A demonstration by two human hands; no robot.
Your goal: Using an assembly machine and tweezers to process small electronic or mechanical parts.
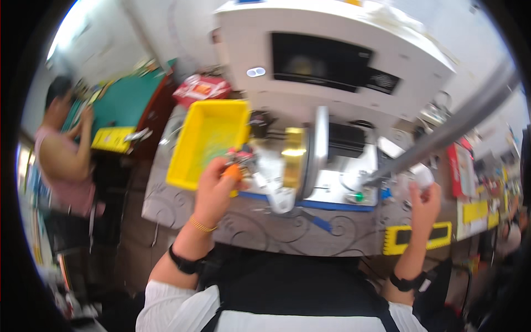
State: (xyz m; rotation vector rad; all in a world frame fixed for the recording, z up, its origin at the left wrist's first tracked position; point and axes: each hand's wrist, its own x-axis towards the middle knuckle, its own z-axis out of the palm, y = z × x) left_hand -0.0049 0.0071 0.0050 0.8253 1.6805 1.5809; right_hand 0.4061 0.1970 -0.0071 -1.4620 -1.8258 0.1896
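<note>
My left hand (214, 185) is closed on a bunch of small metal, red and dark parts (244, 157), blurred, at the near right corner of a yellow bin (182, 160). Something orange covers one of its fingertips. To the right, my right hand (425, 202) has its fingers closed on a small white piece (423, 176); its exact kind is unclear. Between the hands stands a white machine (243, 44) with a dark panel. Its metal bed holds a brass-coloured block (293, 157) and an upright pale plate (319, 144).
A grey metal arm (442, 133) slants across the right side above the table (260, 235). A yellow-framed part (415, 238) lies at the table's front right edge, with a red box (456, 166) beyond. A red bag (202, 88) sits behind the bin. Far left, another person (63, 144) works at a green-topped table (124, 97).
</note>
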